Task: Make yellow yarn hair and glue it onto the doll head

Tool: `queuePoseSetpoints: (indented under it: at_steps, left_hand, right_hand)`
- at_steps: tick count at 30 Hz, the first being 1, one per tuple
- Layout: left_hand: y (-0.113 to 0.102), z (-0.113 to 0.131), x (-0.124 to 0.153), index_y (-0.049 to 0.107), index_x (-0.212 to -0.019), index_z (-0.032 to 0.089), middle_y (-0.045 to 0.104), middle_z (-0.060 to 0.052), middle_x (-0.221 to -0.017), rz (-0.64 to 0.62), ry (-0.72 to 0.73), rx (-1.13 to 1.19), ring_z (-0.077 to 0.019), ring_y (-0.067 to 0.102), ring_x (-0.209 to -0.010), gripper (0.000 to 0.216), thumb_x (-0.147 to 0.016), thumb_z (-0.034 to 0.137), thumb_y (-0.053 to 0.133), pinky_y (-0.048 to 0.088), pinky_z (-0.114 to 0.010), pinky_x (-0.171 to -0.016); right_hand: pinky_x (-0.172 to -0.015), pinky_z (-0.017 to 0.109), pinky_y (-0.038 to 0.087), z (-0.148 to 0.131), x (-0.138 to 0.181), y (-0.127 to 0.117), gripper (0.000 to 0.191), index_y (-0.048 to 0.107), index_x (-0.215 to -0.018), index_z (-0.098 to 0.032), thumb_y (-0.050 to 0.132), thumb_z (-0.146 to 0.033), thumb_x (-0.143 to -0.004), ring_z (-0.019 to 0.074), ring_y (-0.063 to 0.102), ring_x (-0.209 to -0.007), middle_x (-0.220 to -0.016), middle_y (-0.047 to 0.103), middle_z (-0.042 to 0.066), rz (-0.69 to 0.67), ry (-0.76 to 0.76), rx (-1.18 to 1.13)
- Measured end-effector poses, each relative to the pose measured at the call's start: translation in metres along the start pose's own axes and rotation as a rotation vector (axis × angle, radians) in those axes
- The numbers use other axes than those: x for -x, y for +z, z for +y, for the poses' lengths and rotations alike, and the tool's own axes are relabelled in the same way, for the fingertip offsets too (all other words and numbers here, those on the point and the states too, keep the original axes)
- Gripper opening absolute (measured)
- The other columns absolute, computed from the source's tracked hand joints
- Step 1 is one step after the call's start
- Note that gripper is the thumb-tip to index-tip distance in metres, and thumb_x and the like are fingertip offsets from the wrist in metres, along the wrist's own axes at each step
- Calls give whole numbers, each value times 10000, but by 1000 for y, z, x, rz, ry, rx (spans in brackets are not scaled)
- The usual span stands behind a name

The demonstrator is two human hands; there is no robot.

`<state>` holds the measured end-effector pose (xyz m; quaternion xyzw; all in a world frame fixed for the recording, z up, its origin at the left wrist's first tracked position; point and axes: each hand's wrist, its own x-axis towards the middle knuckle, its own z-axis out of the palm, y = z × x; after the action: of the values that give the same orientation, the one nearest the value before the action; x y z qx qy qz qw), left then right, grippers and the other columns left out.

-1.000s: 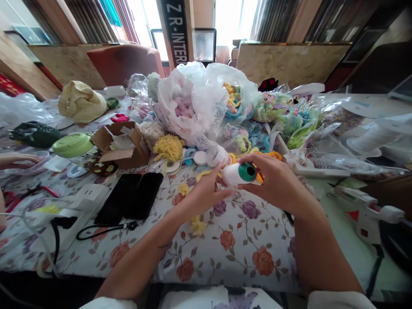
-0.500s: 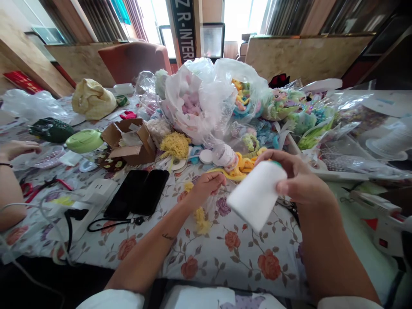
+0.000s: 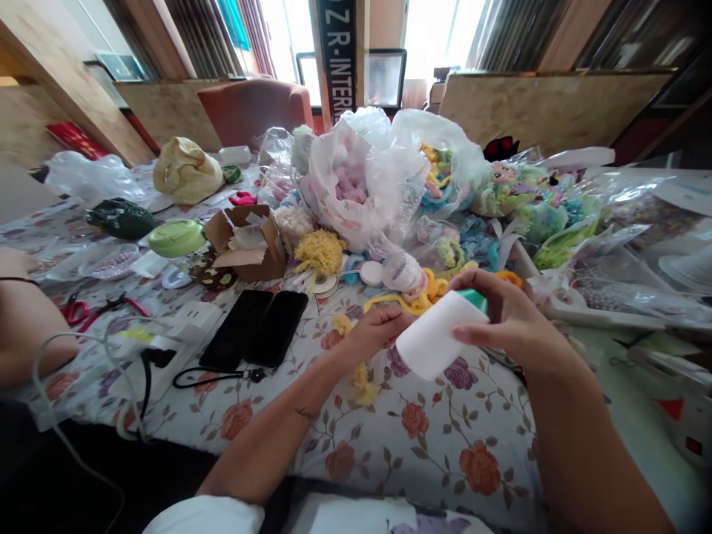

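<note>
My right hand (image 3: 500, 319) grips a white spool (image 3: 437, 337) with a green core, which looks wound with thread. The spool is tilted, its white end toward the lower left, with my thumb on the near side and my fingers over the green end. Just left of it, my left hand (image 3: 381, 330) is closed, its fingertips close to the spool's edge; what they pinch, if anything, is hidden. Behind both hands lie a yellow braided cord (image 3: 428, 293) and a small clear tub (image 3: 403, 272). Yellow fluffy scraps (image 3: 364, 386) rest under my left wrist.
Two black phones (image 3: 256, 330) and a white power strip (image 3: 183, 334) with cables lie to the left. Beyond are a cardboard box (image 3: 250, 245), a yellow pom-pom (image 3: 320, 252) and large plastic bags (image 3: 356, 182). Another person's arm (image 3: 33, 326) reaches in at far left. A glue gun (image 3: 673, 393) sits at right.
My right hand has tipped the spool over further and brought it nearer to my left hand, so more of its green end shows. The whole view has shifted slightly to the left.
</note>
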<state>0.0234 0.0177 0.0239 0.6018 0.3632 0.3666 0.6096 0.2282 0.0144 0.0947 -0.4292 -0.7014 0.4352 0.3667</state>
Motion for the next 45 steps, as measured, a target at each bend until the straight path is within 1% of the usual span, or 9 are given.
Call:
queuePoseSetpoints:
  at_steps: [7, 12, 18, 21, 24, 27, 32, 38, 45]
  left_hand:
    - [3, 4, 12, 570, -709, 166, 559, -19, -684, 335, 285, -694, -135, 484, -651, 327, -917, 351, 399, 358, -269, -639]
    - [17, -3, 12, 619, -716, 167, 588, -23, -633, 242, 187, -356, -131, 513, -585, 341, -897, 391, 436, 389, -253, -562]
    - [-6, -2, -1, 643, -1037, 166, 684, -83, -999, 278, -26, 41, -227, 629, -888, 329, -792, 379, 594, 494, -318, -722]
    - [-23, 13, 3, 576, -1188, 161, 620, -123, -1197, 265, 68, 90, -254, 557, -1130, 460, -870, 472, 457, 434, -382, -945]
    - [-17, 31, 14, 408, -1368, 265, 461, -72, -1405, -21, 181, -117, -273, 445, -1263, 715, -723, 386, 693, 374, -391, -1025]
    - [4, 40, 21, 415, -1362, 284, 497, -65, -1368, -34, 239, -344, -281, 492, -1200, 799, -641, 259, 758, 425, -384, -970]
    - [-12, 40, 28, 570, -1169, 209, 653, -73, -1067, 476, 207, -507, -242, 614, -925, 594, -615, 287, 770, 507, -340, -764]
    - [-138, 41, 60, 588, -1071, 121, 648, -48, -973, 1301, 154, -540, -170, 597, -785, 589, -541, 265, 801, 496, -284, -660]
    - [-219, 26, 87, 590, -939, 100, 597, -8, -830, 1573, -141, -909, -195, 547, -758, 588, -438, 288, 835, 456, -340, -708]
  right_hand:
    - [-529, 238, 384, -5, 3, 20, 364, 525, -938, -215, 718, -368, -671, 144, 527, -619, -748, 573, 2, 186, -92, 701]
    - [-515, 271, 441, 2, -3, 31, 456, 496, -983, -231, 741, -430, -654, 167, 549, -662, -879, 563, 38, 534, -105, 411]
    - [-532, 243, 482, -2, 2, 17, 397, 540, -971, -244, 761, -352, -659, 154, 565, -711, -885, 551, 14, 169, -83, -75]
    - [-605, 243, 490, -5, 6, 14, 394, 550, -979, -240, 766, -323, -659, 161, 570, -777, -936, 563, 21, 85, -131, 31]
    - [-644, 262, 500, -7, 8, 20, 411, 548, -1018, -236, 757, -300, -670, 170, 580, -783, -951, 590, 32, 24, -141, 230]
    - [-681, 293, 518, -10, 9, 31, 421, 559, -1038, -242, 756, -284, -668, 193, 599, -807, -953, 620, 38, 39, -144, 338]
    - [-740, 318, 552, -14, 12, 33, 480, 495, -1229, -271, 666, -338, -785, 197, 609, -906, -1145, 584, 67, 77, -206, 175]
    - [-709, 302, 551, 15, 32, 16, 350, 568, -1166, -260, 624, -339, -829, 184, 634, -832, -1005, 641, 62, 58, -59, 125]
    - [-593, 288, 519, 74, 52, 20, 279, 644, -983, -189, 627, -405, -807, 170, 622, -696, -943, 678, 83, 348, 181, -72]
